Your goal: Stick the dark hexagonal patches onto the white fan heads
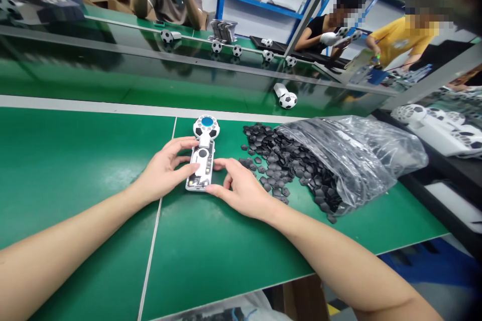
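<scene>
Two-handed grip on one football-headed device (204, 160), near the far edge of the counter (83, 155): grasped along its left side by the left hand (165, 170), held at its right edge by the right hand (241, 188). Open room leftward and toward the near edge; rightward, crowded by black pentagonal pieces (288, 163) and a plastic bag (376, 148). Markings too small to read.

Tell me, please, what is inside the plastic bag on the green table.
Small black pieces fill the mouth of the bag and spill onto the table; farther back, creased, shiny plastic obscures any contents.
</scene>
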{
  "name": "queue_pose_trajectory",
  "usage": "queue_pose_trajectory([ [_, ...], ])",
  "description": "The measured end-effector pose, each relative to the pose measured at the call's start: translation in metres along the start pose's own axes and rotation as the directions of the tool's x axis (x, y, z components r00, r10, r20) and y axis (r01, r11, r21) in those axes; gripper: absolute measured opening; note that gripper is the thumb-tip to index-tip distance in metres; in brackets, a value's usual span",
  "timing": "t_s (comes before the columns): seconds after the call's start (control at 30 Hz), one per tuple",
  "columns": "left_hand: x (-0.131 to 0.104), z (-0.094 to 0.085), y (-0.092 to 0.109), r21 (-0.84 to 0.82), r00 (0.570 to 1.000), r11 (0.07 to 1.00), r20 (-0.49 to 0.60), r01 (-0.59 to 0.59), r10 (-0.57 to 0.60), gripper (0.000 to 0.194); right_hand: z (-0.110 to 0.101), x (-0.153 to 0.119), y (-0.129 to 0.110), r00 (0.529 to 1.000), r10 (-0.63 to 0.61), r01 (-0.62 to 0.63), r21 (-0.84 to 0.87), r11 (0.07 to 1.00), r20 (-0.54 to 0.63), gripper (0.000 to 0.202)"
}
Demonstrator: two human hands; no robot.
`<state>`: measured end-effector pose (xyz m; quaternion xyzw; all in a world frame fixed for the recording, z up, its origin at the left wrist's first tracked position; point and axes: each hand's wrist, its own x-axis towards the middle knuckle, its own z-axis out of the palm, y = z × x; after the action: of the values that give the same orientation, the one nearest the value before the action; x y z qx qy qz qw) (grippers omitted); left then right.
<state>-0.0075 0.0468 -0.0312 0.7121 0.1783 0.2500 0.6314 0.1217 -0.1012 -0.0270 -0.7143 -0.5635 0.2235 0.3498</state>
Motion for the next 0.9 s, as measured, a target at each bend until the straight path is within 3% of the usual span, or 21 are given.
queue_pose_trajectory([
  [0.17, 0.0014, -0.0015, 0.0014, -0.031, 0.999, 0.999, 0.015, 0.04, -0.04, 0.04, 0.0006, 0.0023, 0.0027, 0.998, -0.007, 0.009, 0.029, 1.0, -0.055, 0.039],
  [0.37, -0.0012, -0.0027, -0.0001, 0.218, 0.998, 0.975, -0.027, -0.049, 0.056, 0.026, 0.0002, 0.0035, 0.0028, 0.997, -0.032, 0.033, 0.015, 0.999, -0.076, 0.024],
  [0.63, -0.0001, -0.0049, -0.0035, 0.276, 0.999, 0.96, -0.004, -0.046, 0.049, 0.022, 0.0009, 0.0023, 0.0029, 0.996, -0.046, 0.046, 0.002, 0.999, -0.071, 0.019],
  [0.77, -0.0025, -0.004, 0.0009, 0.407, 0.987, 0.9, 0.018, -0.155, 0.162, 0.009, 0.0012, 0.0024, 0.0033, 0.996, -0.057, 0.057, -0.002, 0.998, -0.061, 0.019],
  [0.9, -0.0058, -0.0045, 0.0052, 0.568, 0.94, 0.765, 0.049, -0.305, 0.338, 0.024, 0.001, 0.0026, 0.0034, 0.996, -0.07, 0.069, -0.013, 0.998, -0.054, 0.017],
])
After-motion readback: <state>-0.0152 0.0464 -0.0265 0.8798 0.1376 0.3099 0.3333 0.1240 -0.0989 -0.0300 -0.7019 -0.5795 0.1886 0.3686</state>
